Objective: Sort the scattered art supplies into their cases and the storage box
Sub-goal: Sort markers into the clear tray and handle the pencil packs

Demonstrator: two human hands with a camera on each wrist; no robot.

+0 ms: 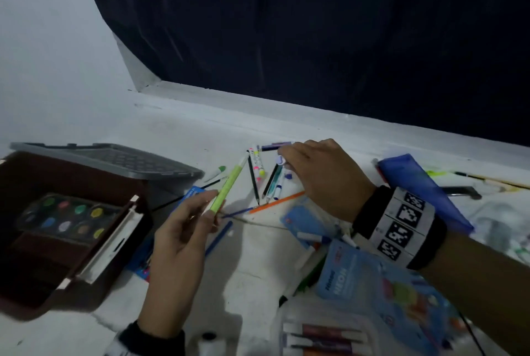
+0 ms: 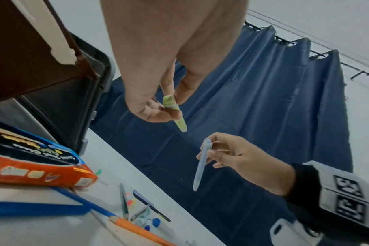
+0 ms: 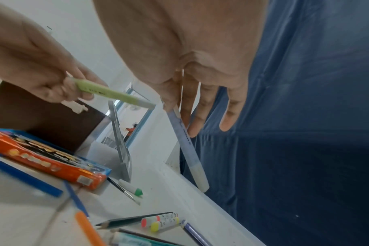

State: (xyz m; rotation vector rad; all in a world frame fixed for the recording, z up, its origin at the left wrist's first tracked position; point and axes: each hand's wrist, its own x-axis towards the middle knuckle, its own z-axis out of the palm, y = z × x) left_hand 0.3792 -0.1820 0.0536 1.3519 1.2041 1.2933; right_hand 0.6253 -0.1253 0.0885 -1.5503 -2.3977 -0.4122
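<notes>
A: What was hidden or unclear?

B: Head view was blurred. The right hand (image 1: 321,177) covered most of the pale blue marker (image 2: 201,164), so only the wrist views showed that one properly. The storage box (image 1: 43,269) was cut off at the left edge of frame. The neon marker pack (image 1: 381,292) and the tubes at the near edge of the worktop (image 1: 200,131) were too smeared to read or count.

A: Left hand?

B: The left hand (image 1: 177,255) was raised above the worktop, palm turned up. Its fingers (image 2: 175,114) pinched the green highlighter (image 1: 226,189) at one end, and the rest of the barrel angled toward the far edge.

A: Right hand?

B: It reached over the loose pile of pens (image 1: 263,177) near the far edge. Thumb and first finger pinched the pale blue marker near its top; the other fingers (image 3: 232,113) were straight and spread. The marker hung clear of the worktop, tip down.

A: Where did the rest sit?

B: The box stood open at the left edge with a watercolour palette (image 1: 66,216) inside and its grey lid (image 1: 120,157) behind it. An orange pencil (image 1: 275,202) and a blue pencil (image 1: 219,236) lay between the hands. An orange crayon box (image 2: 38,171) lay beside the storage box. A blue pouch (image 1: 421,186) lay toward the right edge.
</notes>
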